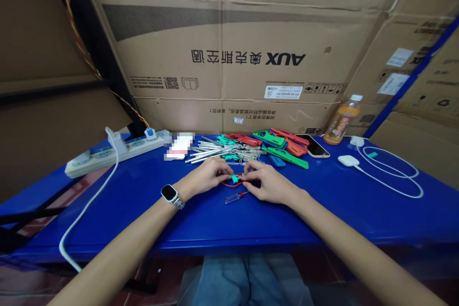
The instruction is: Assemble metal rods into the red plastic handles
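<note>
My left hand (211, 172) wears a watch at the wrist, and its closed fingers pinch the left side of a small teal-green plastic part (234, 179). From the other side, the bent fingers of my right hand (267, 182) close on the same part; the fingertips partly hide it. A thin red wire (228, 184) loops below the part, close to the table. Just under my right fingers lies a small screwdriver (234, 197) with a clear purple handle. Beyond both hands is a pile of thin metal tubes (208, 153) with more teal parts among them.
Red, green and blue plastic lighter shells (285, 155) lie right of the tubes, beside a phone (315, 147). Farther right are an orange drink bottle (342, 119) and a white charging case (347, 160) with cable. A power strip (118, 150) lies left on the blue table (201, 229); cardboard stands behind.
</note>
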Available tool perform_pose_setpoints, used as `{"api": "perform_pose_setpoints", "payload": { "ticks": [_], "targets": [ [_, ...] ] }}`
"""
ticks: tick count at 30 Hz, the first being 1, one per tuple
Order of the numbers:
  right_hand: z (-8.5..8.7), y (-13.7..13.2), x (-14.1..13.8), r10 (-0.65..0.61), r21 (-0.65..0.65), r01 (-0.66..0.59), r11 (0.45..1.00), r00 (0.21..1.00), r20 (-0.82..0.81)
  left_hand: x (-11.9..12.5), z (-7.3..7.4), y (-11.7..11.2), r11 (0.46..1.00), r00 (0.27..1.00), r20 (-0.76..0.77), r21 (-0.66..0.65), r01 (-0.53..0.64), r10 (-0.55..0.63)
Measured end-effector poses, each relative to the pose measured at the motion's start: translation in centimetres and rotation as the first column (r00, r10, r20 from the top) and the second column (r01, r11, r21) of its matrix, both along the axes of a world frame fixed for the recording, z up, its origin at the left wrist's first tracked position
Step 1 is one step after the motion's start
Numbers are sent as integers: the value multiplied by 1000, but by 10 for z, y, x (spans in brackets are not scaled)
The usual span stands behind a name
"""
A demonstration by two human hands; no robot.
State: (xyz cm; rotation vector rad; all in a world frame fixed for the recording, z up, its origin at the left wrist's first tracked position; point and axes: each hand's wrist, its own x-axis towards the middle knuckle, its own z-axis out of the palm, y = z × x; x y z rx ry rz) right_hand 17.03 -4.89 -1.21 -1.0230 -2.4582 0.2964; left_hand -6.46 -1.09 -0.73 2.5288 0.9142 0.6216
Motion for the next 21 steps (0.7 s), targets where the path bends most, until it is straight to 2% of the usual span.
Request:
{"api": "perform_pose_setpoints", "payload": {
  "ticks": [3, 7, 9, 13, 16, 18, 21],
  "targets": [
    [0, -2, -7, -82, 15, 81, 997, 997, 5, 0, -2, 1, 998, 1000, 21, -53, -14, 16],
    [4, -5, -25, -237, 100, 231, 968, 970, 48, 1, -2, 1, 995, 999, 49, -95, -14, 19],
    [7, -6, -35, -272, 122, 261, 958, 958, 90, 1, -4, 2, 996, 998, 61, -92, -5, 10],
    [6, -3, -47, -312, 92, 302, 949, 941, 131, -2, -5, 5, 1000, 999, 47, -21, -10, 11],
    [1, -2, -48, -346, 63, 341, 938, 931, 112, -8, 0, 3, 997, 1000, 13, 69, -21, 20],
    [-1, -2, -48, -347, 53, 343, 938, 933, 95, -12, 4, 0, 994, 1000, -15, 110, 2, -1],
    [-3, -2, -47, -347, 48, 344, 938, 935, 74, -17, 6, -4, 993, 995, -86, 105, 62, -53]
  ]
}}
